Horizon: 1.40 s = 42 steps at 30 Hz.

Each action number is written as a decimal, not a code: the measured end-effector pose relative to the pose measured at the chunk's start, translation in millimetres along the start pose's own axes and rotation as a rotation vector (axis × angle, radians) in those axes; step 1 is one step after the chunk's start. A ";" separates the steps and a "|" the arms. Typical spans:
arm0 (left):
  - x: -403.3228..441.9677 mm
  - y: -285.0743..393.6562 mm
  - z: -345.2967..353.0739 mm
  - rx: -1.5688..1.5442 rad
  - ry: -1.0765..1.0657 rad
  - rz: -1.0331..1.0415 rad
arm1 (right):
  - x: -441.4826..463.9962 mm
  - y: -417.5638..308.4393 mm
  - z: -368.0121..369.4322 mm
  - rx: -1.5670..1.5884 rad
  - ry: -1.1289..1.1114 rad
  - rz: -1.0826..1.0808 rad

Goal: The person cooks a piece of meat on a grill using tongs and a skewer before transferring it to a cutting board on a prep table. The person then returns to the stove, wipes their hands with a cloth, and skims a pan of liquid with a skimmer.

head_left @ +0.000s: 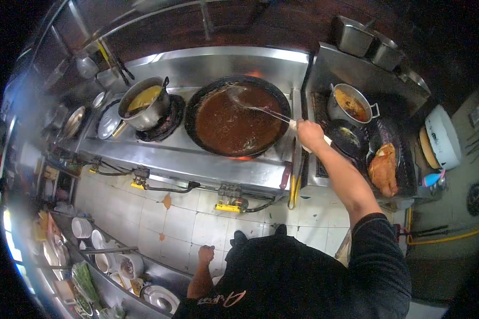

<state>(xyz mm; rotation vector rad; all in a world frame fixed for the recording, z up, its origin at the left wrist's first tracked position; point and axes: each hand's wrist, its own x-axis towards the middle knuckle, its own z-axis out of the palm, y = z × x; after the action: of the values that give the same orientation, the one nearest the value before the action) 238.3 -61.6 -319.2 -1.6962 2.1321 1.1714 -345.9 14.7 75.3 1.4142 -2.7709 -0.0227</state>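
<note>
My right hand [310, 134] is closed around the pale handle of a long metal skimmer [271, 112]. The skimmer's round head rests in the far part of a large black wok [189, 119], in dark brown liquid [239, 125] with small bubbles on its surface. Glowing orange shows under the wok's near rim. Low beside my body, my left hand [206, 254] is curled into a loose fist, and I see nothing in it.
Left of the wok stands a steel pot [155, 115] of yellowish food, with a lid [110, 121] beside it. To the right are another pot [363, 114], a small black pan [346, 139] and a large browned piece of meat [383, 169]. Dishes [81, 227] fill a lower-left counter.
</note>
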 end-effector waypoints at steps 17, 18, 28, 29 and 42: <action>6.3 13.3 -0.6 0.446 -0.068 0.441 | -93.0 -41.8 -61.8 0.540 -0.141 -0.076; 7.4 14.5 -0.7 0.385 -0.086 0.394 | -96.1 -51.1 -61.0 0.602 -0.219 -0.067; -23.2 13.4 -15.6 0.012 -0.182 -0.020 | -53.1 -42.8 3.6 0.318 -0.220 0.080; -16.8 2.1 -9.8 0.142 -0.112 0.113 | -45.9 -35.0 8.8 0.273 -0.219 0.092; -0.1 244.4 -83.2 0.028 0.438 0.506 | -61.1 9.6 -4.3 -0.152 0.163 -0.014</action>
<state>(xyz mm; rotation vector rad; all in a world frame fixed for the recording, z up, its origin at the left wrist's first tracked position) 48.8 -106.6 -149.8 -1.5566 2.9562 0.9166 -317.8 69.8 78.6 1.3344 -2.5690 -0.1107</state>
